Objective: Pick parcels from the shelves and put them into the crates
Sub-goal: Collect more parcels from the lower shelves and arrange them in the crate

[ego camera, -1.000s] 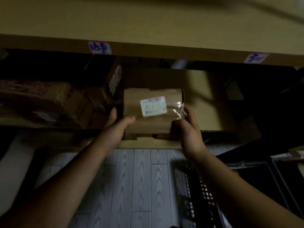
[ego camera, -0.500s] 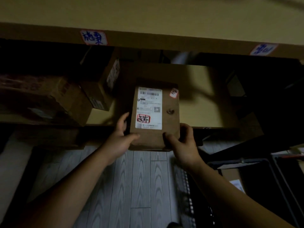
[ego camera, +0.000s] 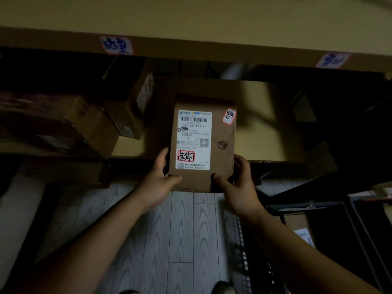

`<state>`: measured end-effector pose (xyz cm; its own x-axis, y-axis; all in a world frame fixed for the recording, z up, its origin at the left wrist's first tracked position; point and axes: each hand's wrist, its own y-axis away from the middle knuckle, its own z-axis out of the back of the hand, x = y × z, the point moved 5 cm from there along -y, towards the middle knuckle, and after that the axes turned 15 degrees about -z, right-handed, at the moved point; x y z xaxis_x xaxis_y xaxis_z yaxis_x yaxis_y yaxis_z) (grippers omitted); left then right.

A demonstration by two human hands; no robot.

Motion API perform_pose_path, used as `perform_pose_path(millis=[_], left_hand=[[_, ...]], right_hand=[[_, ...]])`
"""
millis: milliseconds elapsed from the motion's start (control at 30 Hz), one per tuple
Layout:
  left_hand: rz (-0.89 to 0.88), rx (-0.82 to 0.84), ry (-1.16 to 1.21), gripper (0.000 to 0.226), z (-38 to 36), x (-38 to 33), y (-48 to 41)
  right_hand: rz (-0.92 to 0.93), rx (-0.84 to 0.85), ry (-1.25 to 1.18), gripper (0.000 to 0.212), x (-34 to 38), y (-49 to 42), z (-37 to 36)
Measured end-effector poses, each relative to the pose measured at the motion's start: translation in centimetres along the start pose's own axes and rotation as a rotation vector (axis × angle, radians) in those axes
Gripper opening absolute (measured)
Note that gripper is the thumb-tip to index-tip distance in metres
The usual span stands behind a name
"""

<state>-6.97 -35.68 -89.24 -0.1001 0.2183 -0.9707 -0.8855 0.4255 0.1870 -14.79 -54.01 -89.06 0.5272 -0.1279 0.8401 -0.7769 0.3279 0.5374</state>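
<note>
Parcel (ego camera: 220, 132), a flat brown one with a white shipping label and a small red-edged sticker facing the camera, is showing in the head view between both hands. It is being held in front of the lower shelf (ego camera: 267, 132), with its near edge out over the wooden floor (ego camera: 182, 230). Whether its far edge is touching the shelf board cannot be told.

The left hand (ego camera: 158, 183) is gripping the near left corner, thumb lying on the front face. The right hand (ego camera: 237, 185) is gripping the near right corner the same way, its fingers curling round the side. Other brown boxes (ego camera: 95, 128) are sitting on the shelf to the left, well apart from the held one. A dark crate (ego camera: 244, 251) is standing on the floor to the lower right, partly hidden under the right forearm.

By the look of it, the picking step is ending and the carrying step is starting. The next move is calling for swinging the parcel down and to the right, clearing the crate's rim, then lowering it flat inside before the fingers are loosened.
</note>
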Motion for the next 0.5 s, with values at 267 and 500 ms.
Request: perform_pose_path(millis=[267, 500], left_hand=[[0.054, 0.032, -0.041, 0.086, -3.0, -1.8, 5.0], [0.063, 0.121, -0.051, 0.081, -10.1, -0.7, 11.3]], right_hand=[[0.008, 0.034, 0.040, 0.058, -0.4, 5.0, 3.0], [-0.085, 0.001, 0.049, 0.058, -7.3, 11.0, 8.7]])
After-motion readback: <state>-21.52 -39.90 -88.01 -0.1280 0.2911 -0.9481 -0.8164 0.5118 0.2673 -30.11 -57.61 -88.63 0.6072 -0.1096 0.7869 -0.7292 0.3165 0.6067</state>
